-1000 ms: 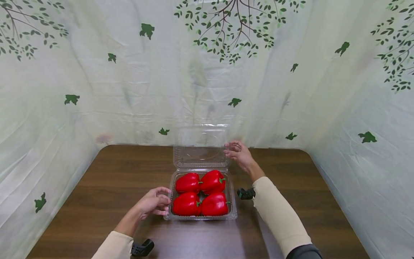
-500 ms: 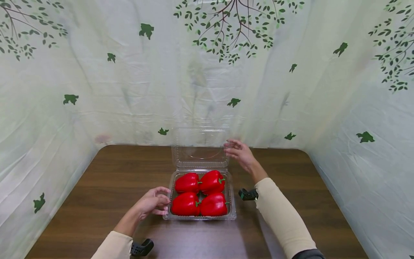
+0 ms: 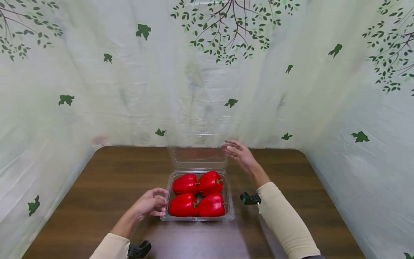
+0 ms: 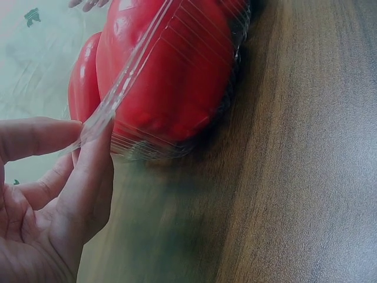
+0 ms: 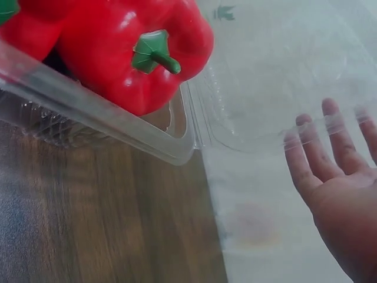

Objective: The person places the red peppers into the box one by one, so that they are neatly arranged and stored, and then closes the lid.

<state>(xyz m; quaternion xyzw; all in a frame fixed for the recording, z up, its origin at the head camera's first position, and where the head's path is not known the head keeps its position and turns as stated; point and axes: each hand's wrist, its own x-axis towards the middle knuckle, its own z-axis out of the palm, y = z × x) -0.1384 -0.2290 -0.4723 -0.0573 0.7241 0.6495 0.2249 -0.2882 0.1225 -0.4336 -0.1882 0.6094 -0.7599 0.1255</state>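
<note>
Several red bell peppers [image 3: 211,205] with green stems sit in a clear plastic clamshell container [image 3: 230,212]. Its hinged clear lid [image 3: 198,158] stands raised at the back. My left hand [image 3: 150,204] is at the container's left side; in the left wrist view, thumb and finger pinch its plastic rim [image 4: 126,82]. My right hand [image 3: 240,154] is at the lid's right edge, fingers extended. In the right wrist view, the fingertips [image 5: 303,127] touch the lid from behind its edge, and the palm faces the camera.
The container stands on a dark brown wooden table [image 3: 129,169]. A pale curtain [image 3: 129,90] printed with leaves and branches hangs behind the table and at both sides. Black wrist straps [image 3: 250,198] show at both sleeves.
The lid has tilted slightly, its top edge now lower in the head view. My right hand has moved with it a little; the left hand keeps its place on the rim.
</note>
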